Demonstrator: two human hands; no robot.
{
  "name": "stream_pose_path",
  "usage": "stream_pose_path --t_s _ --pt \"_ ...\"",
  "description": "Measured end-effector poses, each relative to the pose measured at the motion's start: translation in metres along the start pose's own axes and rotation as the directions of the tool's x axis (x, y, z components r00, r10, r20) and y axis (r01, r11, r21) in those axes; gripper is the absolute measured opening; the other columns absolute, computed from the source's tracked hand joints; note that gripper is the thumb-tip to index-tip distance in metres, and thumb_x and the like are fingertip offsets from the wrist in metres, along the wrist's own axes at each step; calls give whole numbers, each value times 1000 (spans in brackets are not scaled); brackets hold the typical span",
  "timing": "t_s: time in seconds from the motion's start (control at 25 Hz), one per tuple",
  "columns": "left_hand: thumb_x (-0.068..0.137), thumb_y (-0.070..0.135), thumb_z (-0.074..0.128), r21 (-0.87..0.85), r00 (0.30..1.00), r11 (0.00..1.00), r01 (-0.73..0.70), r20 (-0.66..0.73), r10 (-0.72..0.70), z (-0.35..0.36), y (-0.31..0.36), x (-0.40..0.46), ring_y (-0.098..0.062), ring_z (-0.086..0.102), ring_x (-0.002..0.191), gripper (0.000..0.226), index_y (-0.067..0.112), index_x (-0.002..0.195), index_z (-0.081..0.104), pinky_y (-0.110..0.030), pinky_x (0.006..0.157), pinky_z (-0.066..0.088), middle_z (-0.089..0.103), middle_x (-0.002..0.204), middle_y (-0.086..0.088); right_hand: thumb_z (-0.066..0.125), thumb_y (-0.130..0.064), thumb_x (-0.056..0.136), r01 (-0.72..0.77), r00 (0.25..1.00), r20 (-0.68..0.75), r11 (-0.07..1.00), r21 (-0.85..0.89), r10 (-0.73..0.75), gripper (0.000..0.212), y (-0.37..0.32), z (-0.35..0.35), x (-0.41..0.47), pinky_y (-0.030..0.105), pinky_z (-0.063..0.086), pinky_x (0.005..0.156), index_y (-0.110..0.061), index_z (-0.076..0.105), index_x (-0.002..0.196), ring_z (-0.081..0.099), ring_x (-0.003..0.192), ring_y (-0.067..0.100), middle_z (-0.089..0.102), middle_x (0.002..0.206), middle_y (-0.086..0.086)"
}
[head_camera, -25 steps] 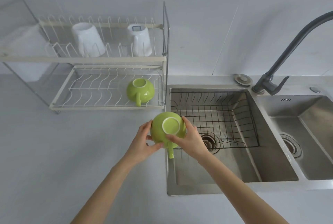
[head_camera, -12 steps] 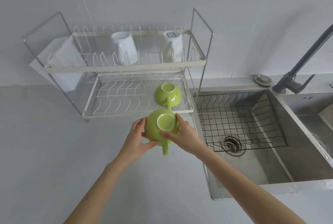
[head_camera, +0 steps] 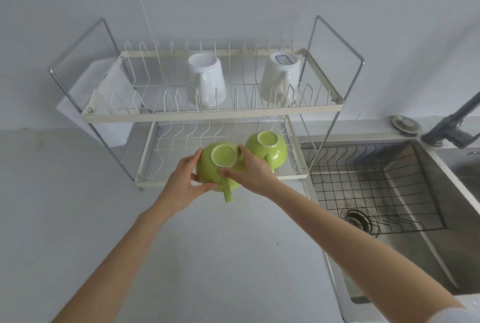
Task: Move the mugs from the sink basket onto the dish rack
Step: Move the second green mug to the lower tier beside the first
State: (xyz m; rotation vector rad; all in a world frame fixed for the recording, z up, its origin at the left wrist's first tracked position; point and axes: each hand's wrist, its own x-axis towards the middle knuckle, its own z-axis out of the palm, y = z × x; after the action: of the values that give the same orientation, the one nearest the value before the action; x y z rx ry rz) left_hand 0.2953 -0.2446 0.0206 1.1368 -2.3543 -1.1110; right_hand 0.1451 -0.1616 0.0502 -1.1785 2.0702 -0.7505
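Green mug point(head_camera: 220, 166), upside down, clasped between left hand point(head_camera: 181, 187) and right hand point(head_camera: 253, 174), handle toward her, just left of racked mug point(head_camera: 270, 151)

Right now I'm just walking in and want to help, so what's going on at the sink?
A person is moving mugs onto the dish rack. Both hands, left hand and right hand, hold an upside-down green mug at the front of the lower shelf, handle pointing toward them. Another green mug already sits inverted on that shelf, and two white mugs stand inverted on the top shelf. The sink basket holds no mugs.
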Motion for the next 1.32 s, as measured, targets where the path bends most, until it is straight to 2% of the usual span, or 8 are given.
stream_pose_path --t_s 0.12,0.28,0.64,0.92,1.04,1.2,1.28,1.32 --pt "72 23 74 26 999 999 23 39 -24 -13 -8 27 -15 57 85 87 20 142 21 -22 80 37 36 140 -7 62 -45 80 -20 1000 21 1000 -12 20 81 -9 3 28 32 40 90 -13 20 142 43 126 30 47 137 13" --pt "72 24 74 44 992 998 43 113 -48 -21 -22 58 -16 54 93 88 19 142 22 -26 80 40 37 142 -6 59 -45 82 -42 999 16 998 -35 43 76 -13 8 58 35 41 94 -10 24 140 44 124 31 48 135 16" --pt "74 27 72 84 977 993 79 194 -94 -21 -44 81 -14 45 103 87 20 143 19 -29 86 40 43 137 -8 50 -49 86 -46 998 25 994 -102 49 75 -4 28 75 43 40 96 -9 18 142 43 122 37 48 128 24" --pt "77 25 68 116 963 990 81 245 -108 -27 -34 80 -17 45 109 88 19 144 11 -30 92 38 37 142 -9 45 -46 90 -18 997 65 976 -215 33 74 -2 25 73 46 36 100 -12 9 144 37 128 37 38 138 24" --pt "78 25 68 129 956 987 94 264 -126 -32 -28 81 -23 41 124 89 18 145 9 -35 102 36 30 147 -9 46 -36 92 97 995 31 957 -275 -91 63 0 15 64 45 40 97 -10 19 142 42 126 36 37 140 20" --pt "79 29 66 127 961 989 81 253 -111 -36 -19 80 -22 19 140 87 18 144 10 -36 113 19 15 154 -7 51 -25 90 269 943 -108 913 -308 -314 56 13 -13 51 42 40 98 -10 29 140 40 128 31 38 143 14" --pt "78 29 67 142 978 989 28 199 -57 -29 -12 79 -21 14 141 88 14 144 11 -33 114 14 13 154 -8 54 -24 88 258 925 -176 896 -361 -337 58 25 -26 48 42 33 105 -11 31 139 33 133 30 36 145 13" --pt "77 29 68 149 984 989 14 172 -40 -24 -9 79 -22 13 142 89 11 143 11 -33 114 13 13 154 -10 56 -25 87 216 935 -186 900 -379 -303 62 32 -31 48 42 27 109 -12 29 141 27 137 31 31 148 13"
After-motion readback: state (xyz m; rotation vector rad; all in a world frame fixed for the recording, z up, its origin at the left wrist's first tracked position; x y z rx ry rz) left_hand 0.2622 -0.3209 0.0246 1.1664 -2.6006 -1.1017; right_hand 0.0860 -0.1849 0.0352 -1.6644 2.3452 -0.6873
